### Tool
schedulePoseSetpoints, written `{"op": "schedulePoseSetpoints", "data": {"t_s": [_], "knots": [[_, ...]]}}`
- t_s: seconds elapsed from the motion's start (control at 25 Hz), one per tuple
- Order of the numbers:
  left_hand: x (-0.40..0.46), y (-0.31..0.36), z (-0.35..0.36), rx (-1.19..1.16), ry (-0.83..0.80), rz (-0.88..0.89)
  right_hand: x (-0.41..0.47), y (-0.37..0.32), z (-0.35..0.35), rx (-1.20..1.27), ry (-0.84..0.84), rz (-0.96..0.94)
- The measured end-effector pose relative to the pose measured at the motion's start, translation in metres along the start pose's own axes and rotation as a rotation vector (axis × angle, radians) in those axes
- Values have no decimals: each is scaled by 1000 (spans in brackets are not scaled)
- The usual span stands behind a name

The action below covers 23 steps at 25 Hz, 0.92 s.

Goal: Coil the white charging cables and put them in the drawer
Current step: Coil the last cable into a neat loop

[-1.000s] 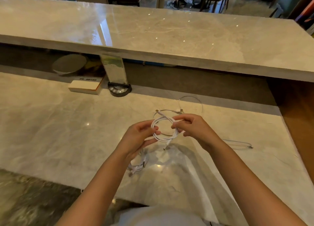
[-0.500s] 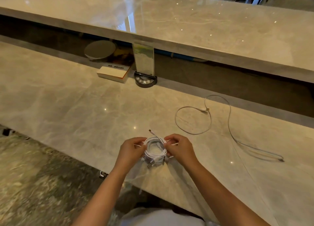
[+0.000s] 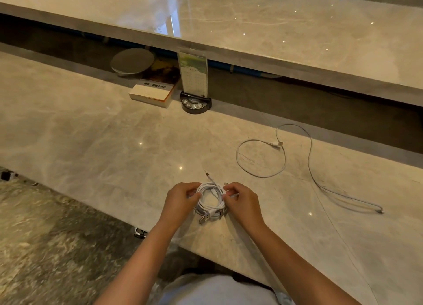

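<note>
A bundle of coiled white charging cables (image 3: 210, 200) rests low over the marble counter (image 3: 91, 133) near its front edge. My left hand (image 3: 180, 200) pinches the bundle's left side and my right hand (image 3: 242, 199) pinches its right side. Plug ends stick out above and below the coils. A loose white cable (image 3: 283, 158) lies uncoiled on the counter to the right, looping and trailing off toward the far right. No drawer is in view.
At the back of the counter lie a book (image 3: 151, 93), a round grey disc (image 3: 132, 60) and a black call-button stand with a menu card (image 3: 194, 85). A raised marble ledge (image 3: 274, 30) overhangs behind. Dark stone floor (image 3: 45, 247) lies left of the counter's edge.
The view has tilted down and shifted left. My hands have lowered the coiled cable from mid-air onto another coil near the counter's front edge, and both hands now hold the combined bundle.
</note>
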State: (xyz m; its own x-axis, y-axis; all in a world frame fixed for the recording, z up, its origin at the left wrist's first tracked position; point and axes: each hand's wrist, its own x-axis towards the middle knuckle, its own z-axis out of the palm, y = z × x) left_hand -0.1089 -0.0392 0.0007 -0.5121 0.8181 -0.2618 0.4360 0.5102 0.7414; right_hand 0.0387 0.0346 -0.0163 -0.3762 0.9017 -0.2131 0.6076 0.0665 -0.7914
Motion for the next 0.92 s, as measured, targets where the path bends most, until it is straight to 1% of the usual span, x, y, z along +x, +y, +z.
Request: {"op": "schedulePoseSetpoints", "data": {"t_s": [0.24, 0.32, 0.4, 0.48, 0.56, 0.6, 0.64, 0.68, 0.72, 0.76, 0.84, 0.88, 0.92], "knots": [[7, -1, -10, -6, -38, -27, 5, -2, -7, -103, -77, -48], [9, 5, -12, 47, -75, -1, 6, -5, -13, -138, -99, -77], [11, 18, -13, 127, -65, 56, 7, -9, -23, -180, -122, -95], [15, 34, -8, 232, 9, 186, 11, -10, -37, -275, -100, -143], [23, 56, 6, 357, 72, 419, 18, -2, -56, -455, 18, -243], [31, 67, 19, 433, 66, 548, 23, 5, -66, -589, 72, -286], [38, 76, 33, 524, 23, 649, 28, 14, -75, -720, 83, -294], [45, 83, 49, 627, -54, 695, 33, 23, -82, -815, 51, -269], [51, 86, 64, 735, -151, 663, 36, 31, -87, -863, -5, -226], [56, 85, 77, 846, -259, 585, 38, 39, -89, -879, -64, -180], [61, 79, 94, 973, -425, 447, 38, 53, -90, -889, -147, -136], [62, 78, 99, 986, -447, 427, 38, 58, -91, -889, -155, -135], [62, 80, 100, 982, -423, 449, 39, 63, -92, -884, -130, -157]]}}
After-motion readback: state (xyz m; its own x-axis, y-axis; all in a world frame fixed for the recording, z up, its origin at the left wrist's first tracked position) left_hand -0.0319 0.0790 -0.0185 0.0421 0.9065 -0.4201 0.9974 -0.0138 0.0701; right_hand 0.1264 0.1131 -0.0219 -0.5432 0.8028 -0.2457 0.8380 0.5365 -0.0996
